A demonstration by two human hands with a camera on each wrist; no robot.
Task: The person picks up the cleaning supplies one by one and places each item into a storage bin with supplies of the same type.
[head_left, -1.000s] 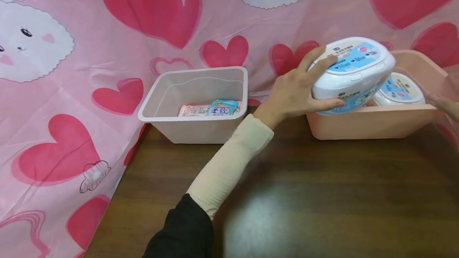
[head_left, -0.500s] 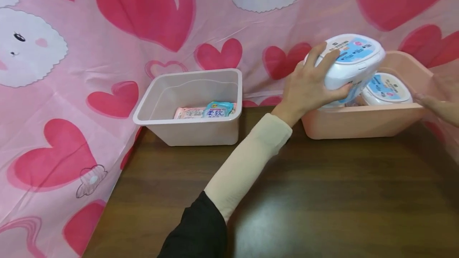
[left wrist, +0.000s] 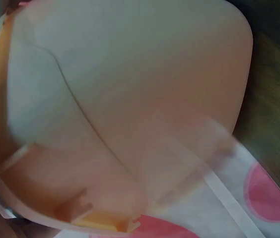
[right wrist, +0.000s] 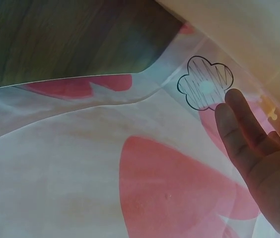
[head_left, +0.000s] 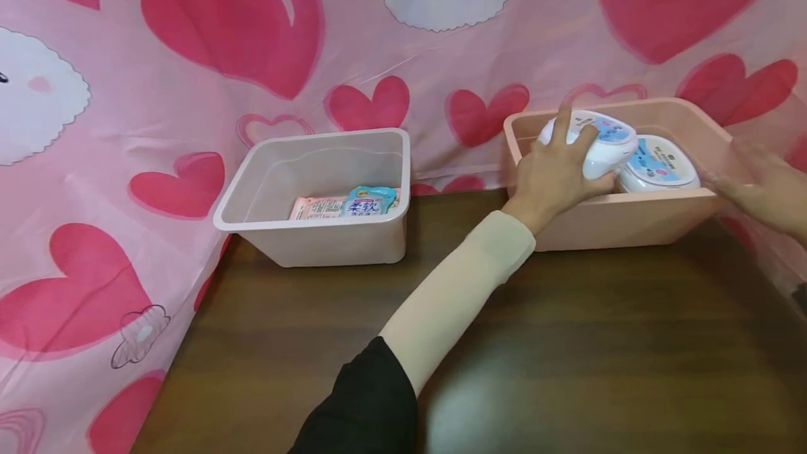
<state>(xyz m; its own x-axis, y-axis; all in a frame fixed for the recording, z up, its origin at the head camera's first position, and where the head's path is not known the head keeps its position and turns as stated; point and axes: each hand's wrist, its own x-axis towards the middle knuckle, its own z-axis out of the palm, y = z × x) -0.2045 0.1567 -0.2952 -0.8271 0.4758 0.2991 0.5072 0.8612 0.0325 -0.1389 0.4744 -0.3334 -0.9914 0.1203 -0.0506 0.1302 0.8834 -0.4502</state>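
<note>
In the head view my left hand (head_left: 557,170) grips a white lidded tub (head_left: 610,144) with a blue label, fingers over the lid and thumb along the near side. The tub sits partly below the rim of the peach bin (head_left: 605,223), tilted, at its left half. Beside it in the bin rests a second white tub (head_left: 658,163) with a similar label. At the bin's right end is my right hand (head_left: 766,184), its fingers reaching to the rim. The right wrist view shows those fingers (right wrist: 239,144) fairly straight beside the bin wall. A blurred bin wall (left wrist: 145,74) fills the left wrist view.
To the left stands a pale grey-beige bin (head_left: 321,240) holding a pink packet (head_left: 317,208) and a blue packet (head_left: 368,202) with Chinese print. Both bins are on a dark wooden table (head_left: 567,342), against a pink heart-patterned cloth (head_left: 353,19).
My left hand has lowered the tub from above the peach bin down into its left half. My right hand stays by the bin's right end. The head view has shifted slightly.
</note>
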